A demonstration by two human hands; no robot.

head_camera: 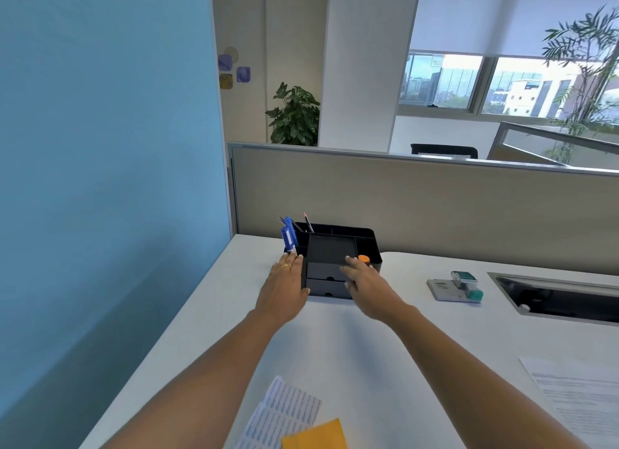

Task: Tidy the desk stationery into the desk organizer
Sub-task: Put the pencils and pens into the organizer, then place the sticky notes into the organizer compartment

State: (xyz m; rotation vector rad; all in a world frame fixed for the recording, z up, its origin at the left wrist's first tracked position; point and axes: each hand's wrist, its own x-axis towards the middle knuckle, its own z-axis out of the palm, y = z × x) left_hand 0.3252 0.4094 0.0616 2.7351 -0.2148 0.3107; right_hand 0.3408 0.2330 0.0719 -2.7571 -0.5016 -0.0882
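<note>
A black desk organizer with two small front drawers stands at the back of the white desk. Blue markers and a pencil stick up from its left rear compartments. An orange round item sits in its front right compartment. My left hand lies flat against the organizer's left front corner, fingers apart, a ring on one finger. My right hand rests on the organizer's front right, over the upper drawer, fingers spread beside the orange item. Neither hand holds anything loose.
A grey and teal hole punch sits to the right of the organizer. A recessed cable tray opens at far right. Printed paper lies at right front; a label sheet and a yellow pad lie near me. A beige partition backs the desk.
</note>
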